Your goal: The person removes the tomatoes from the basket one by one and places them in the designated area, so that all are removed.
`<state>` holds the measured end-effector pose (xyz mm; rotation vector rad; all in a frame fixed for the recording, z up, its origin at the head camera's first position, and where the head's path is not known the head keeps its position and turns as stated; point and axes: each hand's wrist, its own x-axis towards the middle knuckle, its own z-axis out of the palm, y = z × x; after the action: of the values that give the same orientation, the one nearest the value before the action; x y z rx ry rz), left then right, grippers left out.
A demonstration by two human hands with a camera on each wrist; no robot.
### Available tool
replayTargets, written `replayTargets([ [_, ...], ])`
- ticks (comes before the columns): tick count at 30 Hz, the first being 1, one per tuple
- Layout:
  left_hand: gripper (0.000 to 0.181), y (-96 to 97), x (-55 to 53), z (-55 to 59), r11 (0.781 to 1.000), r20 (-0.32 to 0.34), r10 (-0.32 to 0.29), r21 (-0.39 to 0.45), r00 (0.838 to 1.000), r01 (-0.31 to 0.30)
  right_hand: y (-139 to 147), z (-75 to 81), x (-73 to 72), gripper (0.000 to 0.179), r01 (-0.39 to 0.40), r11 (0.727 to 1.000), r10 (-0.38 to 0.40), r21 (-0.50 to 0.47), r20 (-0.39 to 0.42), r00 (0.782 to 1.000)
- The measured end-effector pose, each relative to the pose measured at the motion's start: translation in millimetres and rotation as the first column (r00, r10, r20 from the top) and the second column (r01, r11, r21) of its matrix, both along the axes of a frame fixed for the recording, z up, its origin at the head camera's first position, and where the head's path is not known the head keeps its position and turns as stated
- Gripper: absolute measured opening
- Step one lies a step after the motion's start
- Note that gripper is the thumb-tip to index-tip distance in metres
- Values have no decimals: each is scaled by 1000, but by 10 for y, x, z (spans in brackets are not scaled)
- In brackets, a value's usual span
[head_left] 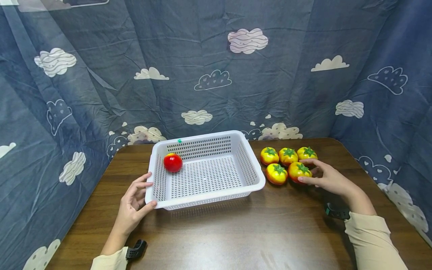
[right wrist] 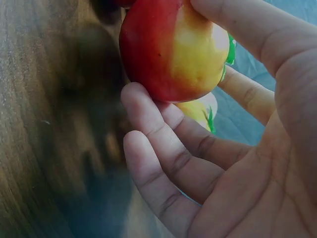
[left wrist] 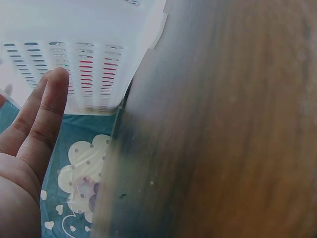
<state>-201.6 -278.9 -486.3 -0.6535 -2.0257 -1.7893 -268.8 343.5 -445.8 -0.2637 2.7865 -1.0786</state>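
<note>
My right hand (head_left: 325, 176) holds a red-and-yellow tomato (head_left: 299, 171) with a green leafy top, at the front right of a group of tomatoes. In the right wrist view, the thumb lies on one side of this tomato (right wrist: 173, 49) and fingertips touch the other. A white perforated plastic basket (head_left: 206, 194) stands left of the group, with one red tomato (head_left: 173, 162) inside near its left end. Against the basket's left rim rests my left hand (head_left: 133, 202), thumb at the front corner. The left wrist view shows its fingers extended along the slotted wall (left wrist: 94, 49).
Beside the held tomato are another front tomato (head_left: 276, 174) and a back row of three, including the middle tomato (head_left: 288, 156). Everything stands on a brown wooden table (head_left: 216, 236). A blue cloud-patterned curtain (head_left: 202, 45) hangs behind and around it.
</note>
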Motion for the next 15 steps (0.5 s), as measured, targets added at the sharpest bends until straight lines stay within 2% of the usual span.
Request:
replayTargets([
  [15, 53, -3, 2, -2, 1000, 14, 16, -5, 1000, -16, -39, -83, -25, 70, -15, 999, 16, -46, 21, 1000],
])
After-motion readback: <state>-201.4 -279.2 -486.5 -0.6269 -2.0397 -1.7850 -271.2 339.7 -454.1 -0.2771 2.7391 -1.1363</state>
